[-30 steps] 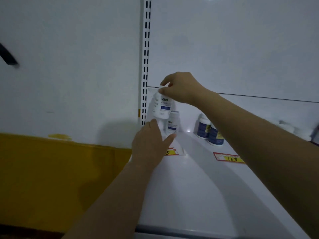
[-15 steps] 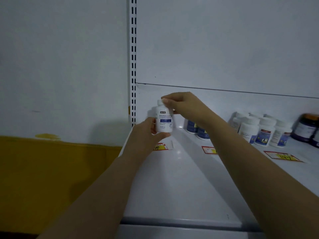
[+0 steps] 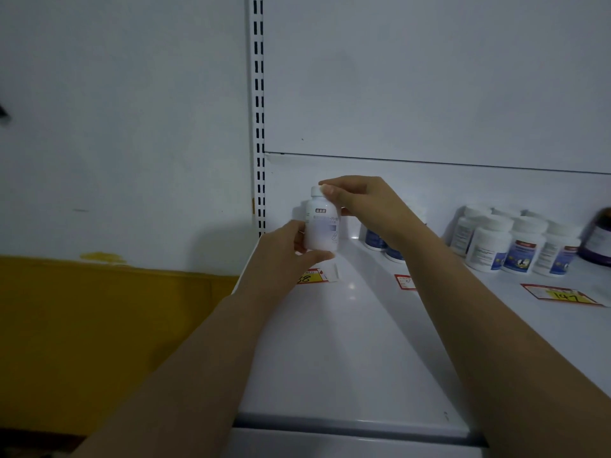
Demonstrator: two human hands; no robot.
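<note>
A white bottle (image 3: 322,226) is held upright just above the rear left corner of a white shelf (image 3: 330,342), close to the slotted upright (image 3: 258,110). Its lower body is gripped by the left hand (image 3: 284,252), while its cap is pinched by the curled fingers of the right hand (image 3: 360,206). A price tag (image 3: 312,276) is seen lying on the shelf beneath the bottle. Blue-labelled bottles (image 3: 375,239) are partly hidden behind the right wrist, and a cluster of white bottles (image 3: 515,242) is lined along the rear edge, farther right.
</note>
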